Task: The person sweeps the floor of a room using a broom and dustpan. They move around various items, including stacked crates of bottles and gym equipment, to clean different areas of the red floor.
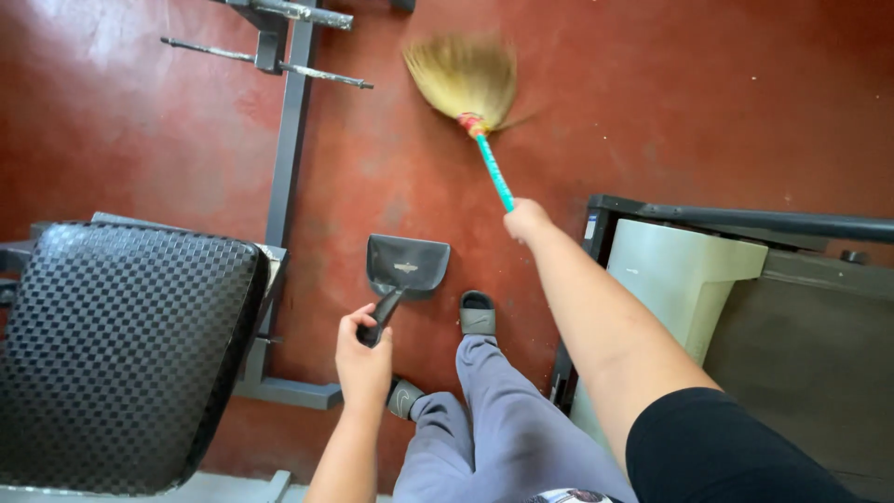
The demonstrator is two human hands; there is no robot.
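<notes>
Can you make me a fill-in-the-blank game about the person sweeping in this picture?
1. The right hand holds a broom whose handle is coloured ____.
2. The left hand grips the handle of a black ____.
3. The floor is coloured dark ____.
4. The person wears grey trousers and grey ____ on the feet.

Missing words: teal; dustpan; red; sandals

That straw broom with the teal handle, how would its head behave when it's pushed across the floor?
The broom head is probably soft and floppy: its straw fans out and blurs. It likely feels light, since the right hand alone holds the thin handle's end.
</notes>
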